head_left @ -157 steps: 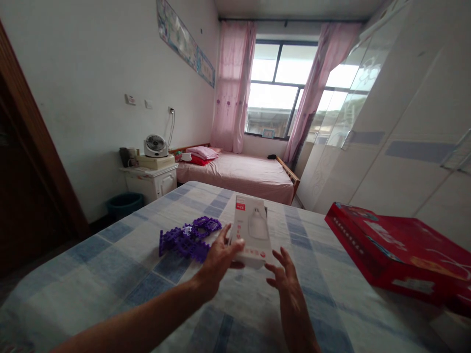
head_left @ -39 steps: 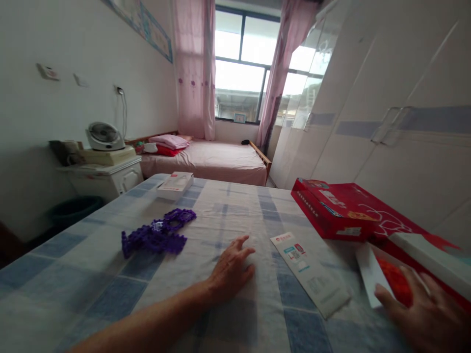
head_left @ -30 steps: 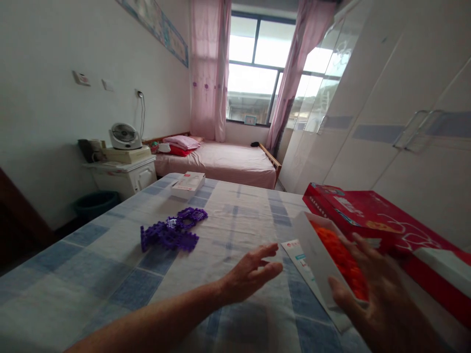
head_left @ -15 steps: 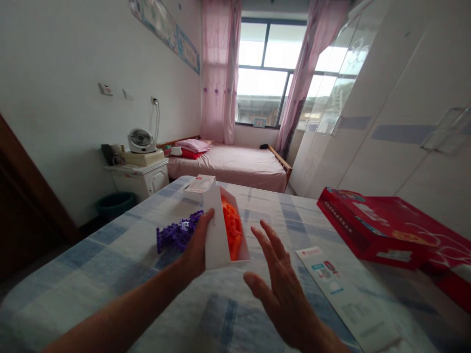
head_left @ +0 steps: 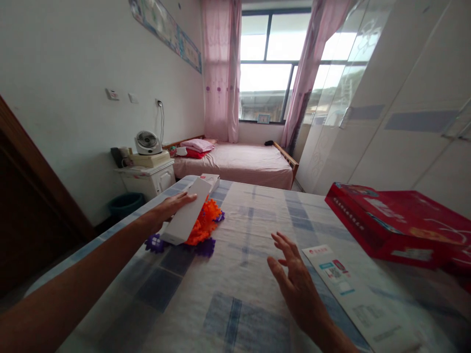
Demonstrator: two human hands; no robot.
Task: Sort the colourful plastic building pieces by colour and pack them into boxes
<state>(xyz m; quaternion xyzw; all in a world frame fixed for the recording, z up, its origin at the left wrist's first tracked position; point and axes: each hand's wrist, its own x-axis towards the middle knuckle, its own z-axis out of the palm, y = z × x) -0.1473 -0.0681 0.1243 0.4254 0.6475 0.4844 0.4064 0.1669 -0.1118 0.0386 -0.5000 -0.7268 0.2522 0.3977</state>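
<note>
My left hand point(head_left: 172, 206) grips a white cardboard box point(head_left: 189, 212), tipped on its side over the left part of the table. Orange plastic pieces point(head_left: 204, 221) with notched edges spill from its open side. Purple plastic pieces point(head_left: 205, 247) of a similar kind lie under and around them, partly hidden by the box. My right hand point(head_left: 289, 267) hovers over the table with its fingers apart and holds nothing. Just right of it lies a flat white printed card sleeve point(head_left: 349, 294).
A red box point(head_left: 397, 225) stands at the table's right side. Behind the tipped box sits another small white box point(head_left: 211, 181). A blue and white checked cloth point(head_left: 253, 289) covers the table. Beyond are a bed point(head_left: 239, 162) and a nightstand with a fan point(head_left: 148, 142).
My left hand has moved left and turned the white box over the purple pieces; the orange pieces have come out onto them. My right hand has drawn slightly right and down.
</note>
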